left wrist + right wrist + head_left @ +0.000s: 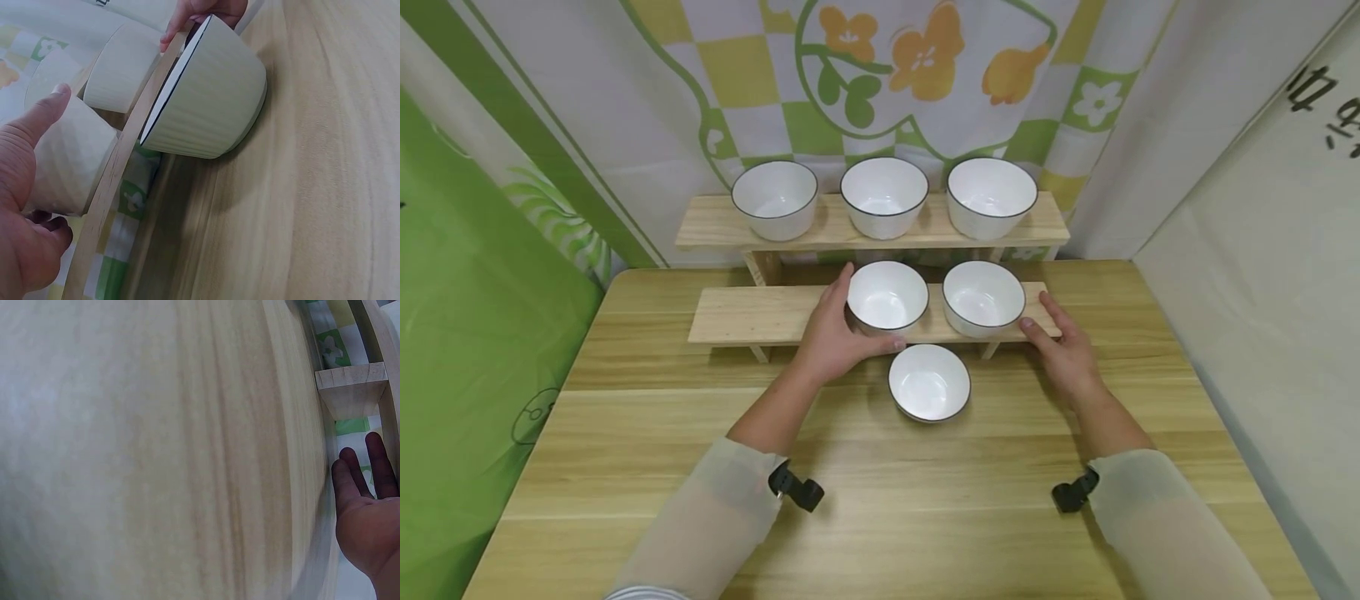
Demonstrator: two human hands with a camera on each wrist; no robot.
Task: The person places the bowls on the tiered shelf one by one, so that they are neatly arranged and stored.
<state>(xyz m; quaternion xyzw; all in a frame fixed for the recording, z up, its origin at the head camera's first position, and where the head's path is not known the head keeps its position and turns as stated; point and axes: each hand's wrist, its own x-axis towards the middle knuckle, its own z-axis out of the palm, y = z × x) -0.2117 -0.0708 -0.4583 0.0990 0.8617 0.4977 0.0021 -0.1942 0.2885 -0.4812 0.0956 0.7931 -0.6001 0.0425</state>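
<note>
My left hand (838, 329) grips a white dark-rimmed bowl (889, 296) on the lower wooden shelf (752, 317). Its thumb lies along the bowl's front and its fingers round the left side; the left wrist view also shows this bowl (72, 156) within the hand. A second bowl (984, 293) stands to its right. At the shelf's right end is my right hand (1067, 350), thumb at the front edge close to that second bowl. In the right wrist view, several fingers (381, 465) extend fairly straight beside the shelf. Another bowl (929, 383) sits on the table before the shelf.
Three matching bowls, left (775, 200), middle (884, 198) and right (992, 198), line the upper shelf (707, 221). Both shelves stand at the back of the wooden table (925, 500). A patterned cloth (745, 71) hangs behind; a pale wall (1262, 250) flanks the right side.
</note>
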